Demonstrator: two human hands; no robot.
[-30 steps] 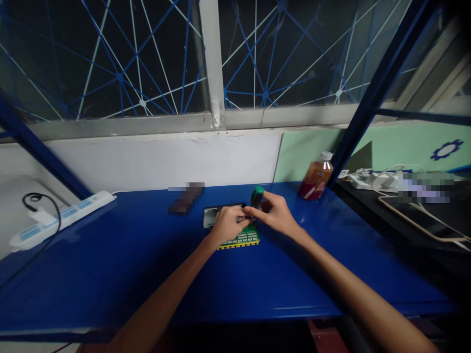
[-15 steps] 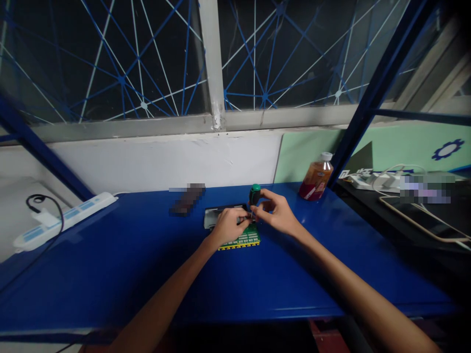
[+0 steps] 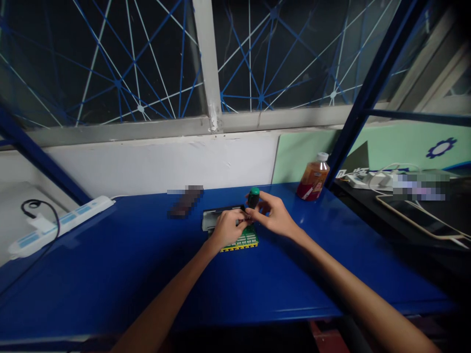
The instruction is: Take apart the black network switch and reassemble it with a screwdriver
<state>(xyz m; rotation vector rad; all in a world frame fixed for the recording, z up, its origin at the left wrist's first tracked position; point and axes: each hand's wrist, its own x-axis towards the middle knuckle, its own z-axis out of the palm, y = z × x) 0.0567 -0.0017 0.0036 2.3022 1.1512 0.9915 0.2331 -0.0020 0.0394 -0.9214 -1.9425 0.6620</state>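
My right hand (image 3: 276, 215) grips a screwdriver (image 3: 253, 197) with a green-topped dark handle, held upright with its tip down. Below it lies a green circuit board (image 3: 247, 240) with a yellow strip along its near edge. My left hand (image 3: 228, 228) rests over the board's left part, thumb and fingers drawn together close to the screwdriver's tip. Whatever those fingers pinch is hidden. Just behind the board, partly covered by my left hand, is a grey and black casing (image 3: 211, 220). The point where the tip meets the work is too small to make out.
A blurred dark object (image 3: 186, 202) lies behind to the left on the blue table (image 3: 235, 289). A drink bottle (image 3: 314, 177) stands at the back right. Far left is a white power strip (image 3: 66, 226) with a black cable; a phone (image 3: 415, 215) and cables lie at right.
The view has shifted slightly. My right hand and the screwdriver sit marginally lower over the board, and the shaft shows less. My left hand keeps its place.
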